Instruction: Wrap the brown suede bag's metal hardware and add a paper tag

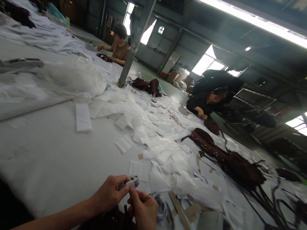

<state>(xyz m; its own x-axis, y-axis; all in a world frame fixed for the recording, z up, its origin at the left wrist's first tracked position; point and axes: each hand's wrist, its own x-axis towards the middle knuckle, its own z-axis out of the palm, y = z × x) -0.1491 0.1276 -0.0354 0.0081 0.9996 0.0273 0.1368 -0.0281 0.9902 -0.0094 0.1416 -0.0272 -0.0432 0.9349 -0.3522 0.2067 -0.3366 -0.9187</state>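
Note:
Near the front edge of the white-covered table, my left hand is closed around a small grey-and-white wrapped piece. My right hand meets it there, thumb and fingers pinched at the near end of the same piece. What exactly is inside the wrapping is too small to make out. Below both hands lies a dark brown item with a dark strap end rising between them; the arms partly hide it. Just right of my right hand is a coil of grey-white strip.
Paper and foam scraps litter the table's middle. Brown strips lie front right. Brown bags with long straps stretch along the right. A metal post rises behind. Two people work across, one at left, one at right.

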